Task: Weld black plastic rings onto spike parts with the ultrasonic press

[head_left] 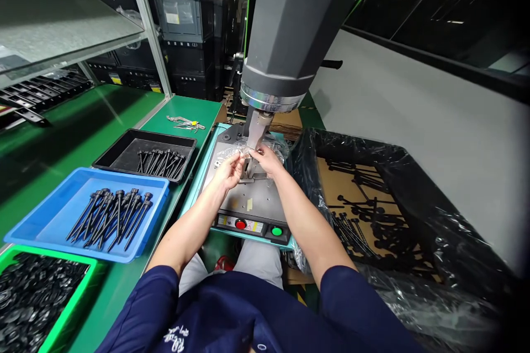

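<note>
Head view, looking down at the press.

- Left hand (229, 170) and right hand (268, 159) meet over the plate (252, 201), right under the horn (258, 124).
- Fingers of both hands are bent in, with the tips drawn together around a small dark part (247, 170) standing at the fixture between them. I cannot tell whether they pinch it or only touch it; it is too small here.
- The part sits at the middle of the plate, below the horn tip, with both hands touching or just beside it.
- A clear bag (276, 146) lies crumpled just behind the hands, against the foot of the horn.
- Red button (240, 224) and green button (276, 230) are on the near edge of the plate, well apart from the hands.
- Left of the press, on the green bench (62, 132): a black tray (120, 149) with a short row of rods (161, 161), then nearer me a blue tray (37, 226) with a fanned heap of longer rods, then a green bin (62, 322) full of small black pieces.
- Right of the press: a box (385, 149) lined with black film, with more rods lying on the cardboard inside.
</note>
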The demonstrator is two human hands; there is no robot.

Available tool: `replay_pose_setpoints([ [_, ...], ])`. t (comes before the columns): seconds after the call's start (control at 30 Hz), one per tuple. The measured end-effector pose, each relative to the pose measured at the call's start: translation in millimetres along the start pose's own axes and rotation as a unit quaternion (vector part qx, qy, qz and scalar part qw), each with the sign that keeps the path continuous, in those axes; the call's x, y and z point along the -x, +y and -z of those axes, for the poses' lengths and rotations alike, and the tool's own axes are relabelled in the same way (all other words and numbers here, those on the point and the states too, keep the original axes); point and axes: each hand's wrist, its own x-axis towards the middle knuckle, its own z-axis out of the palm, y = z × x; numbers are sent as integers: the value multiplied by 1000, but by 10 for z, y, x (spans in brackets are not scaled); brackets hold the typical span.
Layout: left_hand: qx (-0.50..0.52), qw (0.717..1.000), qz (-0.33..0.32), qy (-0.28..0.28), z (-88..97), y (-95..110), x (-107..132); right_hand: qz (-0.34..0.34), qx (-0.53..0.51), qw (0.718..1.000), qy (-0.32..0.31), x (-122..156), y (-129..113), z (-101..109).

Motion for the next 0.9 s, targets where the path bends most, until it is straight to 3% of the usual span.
replay_pose_setpoints([
  [0.2, 18, 1000, 6, 2, 22, 55, 30, 4, -8, 1000, -5, -64, 24, -21],
  [0.33, -7, 1000, 1, 19, 85, 1, 58, -7, -19, 998, 60, 98, 141, -45],
  [0.5, -55, 997, -42, 34, 287, -132, 49, -4, 37, 987, 157, 958, 424, -14],
  [0.7, -94, 994, -38, 46, 623, -232, 114, -59, 17, 981, 184, 2123, 815, 75],
  [0.8, -128, 985, -87, 74, 986, -325, 299, -103, 49, 975, 192, 2477, 1040, 166],
  [0.9, -221, 956, -174, 82, 1530, -483, 549, -127, 100, 976, 145, 2684, 1227, 225],
])
